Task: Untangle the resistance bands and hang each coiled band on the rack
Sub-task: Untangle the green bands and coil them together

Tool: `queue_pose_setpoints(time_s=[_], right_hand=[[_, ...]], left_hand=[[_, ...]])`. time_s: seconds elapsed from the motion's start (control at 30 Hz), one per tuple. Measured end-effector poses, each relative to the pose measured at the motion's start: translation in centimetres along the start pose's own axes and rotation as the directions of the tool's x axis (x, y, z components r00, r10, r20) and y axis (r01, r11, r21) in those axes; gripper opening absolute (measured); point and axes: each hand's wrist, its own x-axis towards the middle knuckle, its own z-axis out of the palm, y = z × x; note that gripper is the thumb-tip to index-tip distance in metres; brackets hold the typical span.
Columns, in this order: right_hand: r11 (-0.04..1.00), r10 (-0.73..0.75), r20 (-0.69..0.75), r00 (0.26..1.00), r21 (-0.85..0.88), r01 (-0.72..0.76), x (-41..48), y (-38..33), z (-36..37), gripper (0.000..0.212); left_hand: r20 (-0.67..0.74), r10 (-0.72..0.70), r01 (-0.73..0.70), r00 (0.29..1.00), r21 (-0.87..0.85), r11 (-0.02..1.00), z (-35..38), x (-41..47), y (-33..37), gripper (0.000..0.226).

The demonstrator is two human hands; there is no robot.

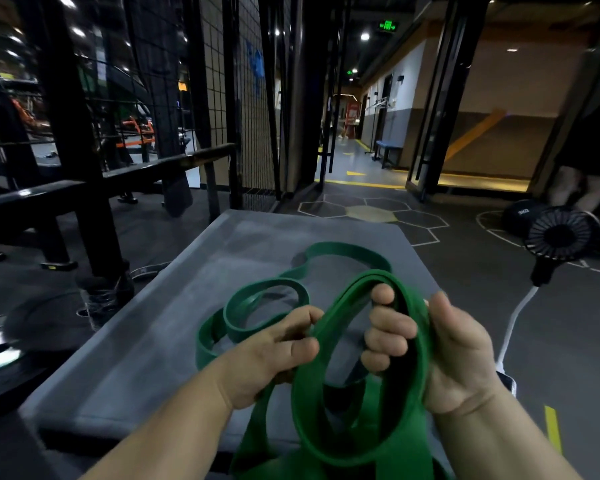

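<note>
While the green band (329,344) trails in loose loops across the grey mat (146,341), your right hand (440,348) curls its fingers round a wide raised coil of it and your left hand (278,351) pinches the same coil's near edge (a small black fan (560,237) stands off right).

"3KG" is printed on the round black weight (521,216); the green lit ceiling sign's (388,26) characters cannot be read
</note>
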Motion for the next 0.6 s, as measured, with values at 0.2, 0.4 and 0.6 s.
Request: queue_pose_setpoints(time_s=[0.2,0.4,0.6], right_hand=[[1.000,0.007,-0.134,0.991,0.000,-0.007,0.9,-0.2,-0.9,0.035],[0.993,0.062,-0.030,0.998,0.104,-0.058,1.3,1.2,-2.7,0.053],[0.997,-0.065,0.132,0.989,-0.041,0.071,1.2,1.8,-1.8,0.094]], left_hand=[[-0.267,-0.017,0.080,0.964,0.225,0.971,0.4,0.7,-0.4,0.058],[-0.234,-0.043,0.046,0.971,0.011,0.999,1.5,1.2,-0.9,0.045],[-0.239,0.014,-0.037,0.971,-0.096,0.995,2.1,1.5,-0.4,0.036]])
